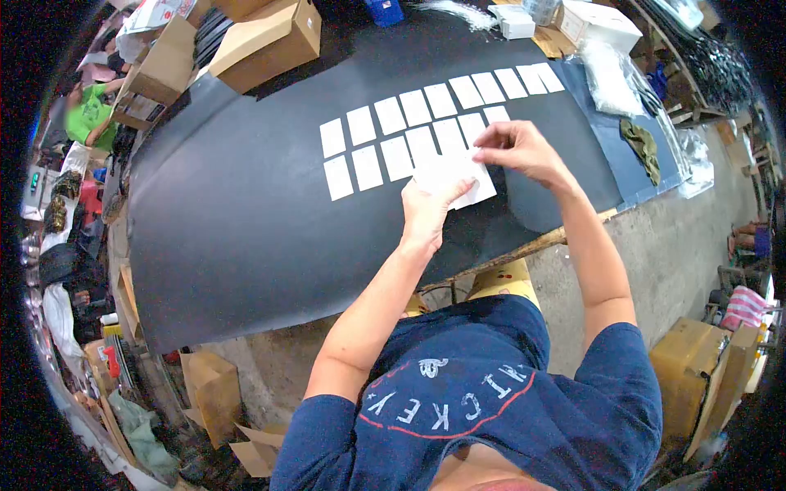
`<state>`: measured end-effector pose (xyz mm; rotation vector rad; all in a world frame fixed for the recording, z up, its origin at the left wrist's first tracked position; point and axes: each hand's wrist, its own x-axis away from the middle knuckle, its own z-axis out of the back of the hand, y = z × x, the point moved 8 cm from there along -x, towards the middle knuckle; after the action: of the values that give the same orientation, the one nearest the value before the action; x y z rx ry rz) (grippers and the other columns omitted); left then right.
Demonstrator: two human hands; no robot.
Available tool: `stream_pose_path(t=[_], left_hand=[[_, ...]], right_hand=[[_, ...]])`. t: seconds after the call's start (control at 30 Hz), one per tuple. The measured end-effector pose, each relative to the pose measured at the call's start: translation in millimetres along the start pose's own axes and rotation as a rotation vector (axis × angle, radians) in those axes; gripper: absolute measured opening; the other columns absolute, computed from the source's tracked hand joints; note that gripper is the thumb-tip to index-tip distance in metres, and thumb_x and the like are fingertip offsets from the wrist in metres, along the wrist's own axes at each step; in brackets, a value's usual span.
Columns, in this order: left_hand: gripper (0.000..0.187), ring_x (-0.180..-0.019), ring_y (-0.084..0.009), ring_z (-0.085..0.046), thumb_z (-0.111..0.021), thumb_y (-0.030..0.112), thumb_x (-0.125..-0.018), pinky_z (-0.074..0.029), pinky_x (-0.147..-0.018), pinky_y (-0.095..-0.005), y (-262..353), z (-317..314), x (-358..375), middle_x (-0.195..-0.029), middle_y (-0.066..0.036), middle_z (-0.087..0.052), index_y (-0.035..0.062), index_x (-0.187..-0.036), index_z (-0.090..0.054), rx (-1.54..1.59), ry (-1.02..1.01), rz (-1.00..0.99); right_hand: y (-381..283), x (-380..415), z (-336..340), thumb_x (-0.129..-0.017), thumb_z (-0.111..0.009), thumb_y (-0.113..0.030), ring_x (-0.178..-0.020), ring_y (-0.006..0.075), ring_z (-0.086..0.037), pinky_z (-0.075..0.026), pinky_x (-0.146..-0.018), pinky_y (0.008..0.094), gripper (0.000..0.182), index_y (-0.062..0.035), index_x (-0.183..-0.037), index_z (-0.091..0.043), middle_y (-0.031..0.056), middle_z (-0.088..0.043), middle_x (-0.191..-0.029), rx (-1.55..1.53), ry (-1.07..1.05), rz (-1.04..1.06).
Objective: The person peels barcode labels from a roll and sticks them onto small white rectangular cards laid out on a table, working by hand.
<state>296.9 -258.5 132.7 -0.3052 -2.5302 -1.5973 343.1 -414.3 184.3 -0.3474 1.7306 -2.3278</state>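
Observation:
My left hand grips a fanned stack of white cards from below, its thumb lying across them. At the stack's upper right corner, my right hand has its thumb and fingertips pinched together on the edge of a white card. Beyond both hands, several white cards lie spaced out in two rows on the black tabletop. The stack and my right hand cover parts of the nearer row.
An open cardboard box stands at the table's far left. Along the far right are a white box, a clear plastic bag and an olive cloth. A person in green is at the left edge.

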Motion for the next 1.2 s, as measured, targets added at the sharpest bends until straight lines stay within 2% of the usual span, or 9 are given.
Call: stream_pose_path(t=[0.1,0.2,0.33,0.67,0.77,0.9,0.97,1.1,1.2], left_hand=[[0.036,-0.092,-0.0162,-0.063,-0.075,0.000,-0.073,-0.049,-0.084,-0.0293,-1,-4,0,-0.100,-0.010,-0.066,-0.0026,-0.106,-0.060,-0.008,-0.037,0.033],[0.036,-0.092,-0.0168,-0.063,-0.074,0.001,-0.075,-0.050,-0.083,-0.0300,-6,0,-1,-0.099,-0.010,-0.067,-0.0027,-0.108,-0.059,-0.028,-0.023,0.082],[0.034,-0.094,-0.0190,-0.064,-0.070,0.003,-0.079,-0.050,-0.084,-0.0319,-9,2,1,-0.103,-0.011,-0.065,-0.0038,-0.110,-0.058,0.075,-0.041,0.192],[0.035,-0.098,-0.0198,-0.062,-0.069,0.001,-0.078,-0.048,-0.088,-0.0326,-11,9,-4,-0.108,-0.013,-0.064,-0.0044,-0.111,-0.058,0.036,-0.042,0.108],[0.036,-0.097,-0.0192,-0.062,-0.070,0.001,-0.076,-0.047,-0.088,-0.0318,-8,8,-4,-0.107,-0.012,-0.064,-0.0043,-0.110,-0.059,0.014,-0.010,0.066],[0.036,-0.096,-0.0181,-0.062,-0.072,0.002,-0.075,-0.047,-0.089,-0.0308,-7,6,-4,-0.106,-0.010,-0.065,-0.0037,-0.108,-0.060,-0.019,0.005,0.032],[0.036,-0.094,-0.0168,-0.063,-0.074,0.006,-0.077,-0.048,-0.086,-0.0302,-6,3,-3,-0.103,-0.010,-0.066,-0.0039,-0.109,-0.059,-0.040,-0.010,0.025],[0.041,-0.092,-0.0247,-0.065,-0.065,0.024,-0.088,-0.052,-0.084,-0.0361,-3,-6,2,-0.104,-0.019,-0.064,-0.0074,-0.112,-0.054,0.018,-0.126,0.125],[0.047,-0.092,-0.0256,-0.065,-0.058,0.032,-0.092,-0.053,-0.083,-0.0365,-3,-4,3,-0.103,-0.020,-0.064,-0.0077,-0.115,-0.052,0.029,-0.111,0.155]], right_hand=[[8,1,0,-0.079,-0.072,-0.008,-0.069,0.0016,-0.053,-0.041,-0.063,0.0169,0.012,-0.0036,-0.087,-0.063,-0.0033,-0.061,-0.074,-0.109,-0.077,-0.031],[45,-18,64,-0.081,-0.069,-0.006,-0.068,0.0011,-0.053,-0.042,-0.063,0.0171,0.017,-0.0018,-0.096,-0.063,-0.0045,-0.060,-0.072,0.048,0.261,-0.026],[53,-23,121,-0.076,-0.073,-0.011,-0.061,0.0037,-0.052,-0.040,-0.057,0.0213,0.025,-0.0001,-0.098,-0.066,-0.0019,-0.062,-0.066,0.192,0.410,-0.009],[37,-20,116,-0.068,-0.076,-0.013,-0.062,0.0128,-0.056,-0.046,-0.059,0.0280,0.027,-0.0038,-0.092,-0.069,0.0043,-0.059,-0.064,0.608,0.625,0.192],[26,-10,108,-0.074,-0.074,-0.017,-0.065,0.0130,-0.057,-0.047,-0.063,0.0283,0.022,-0.0035,-0.091,-0.069,0.0060,-0.061,-0.069,0.491,0.725,0.261],[6,4,18,-0.083,-0.070,-0.017,-0.074,0.0049,-0.053,-0.042,-0.067,0.0206,0.022,-0.0019,-0.099,-0.067,-0.0008,-0.064,-0.083,0.190,0.117,-0.080],[17,9,-12,-0.080,-0.073,-0.014,-0.073,0.0040,-0.052,-0.042,-0.067,0.0208,0.016,-0.0025,-0.088,-0.065,-0.0038,-0.060,-0.075,0.064,-0.064,0.018],[30,4,23,-0.081,-0.071,-0.011,-0.069,0.0039,-0.051,-0.041,-0.064,0.0210,0.012,-0.0022,-0.086,-0.065,-0.0038,-0.061,-0.075,-0.052,0.051,-0.030],[42,-1,96,-0.077,-0.072,-0.011,-0.064,0.0047,-0.051,-0.040,-0.058,0.0221,0.024,-0.0006,-0.098,-0.065,-0.0022,-0.061,-0.069,0.009,0.402,0.060]])
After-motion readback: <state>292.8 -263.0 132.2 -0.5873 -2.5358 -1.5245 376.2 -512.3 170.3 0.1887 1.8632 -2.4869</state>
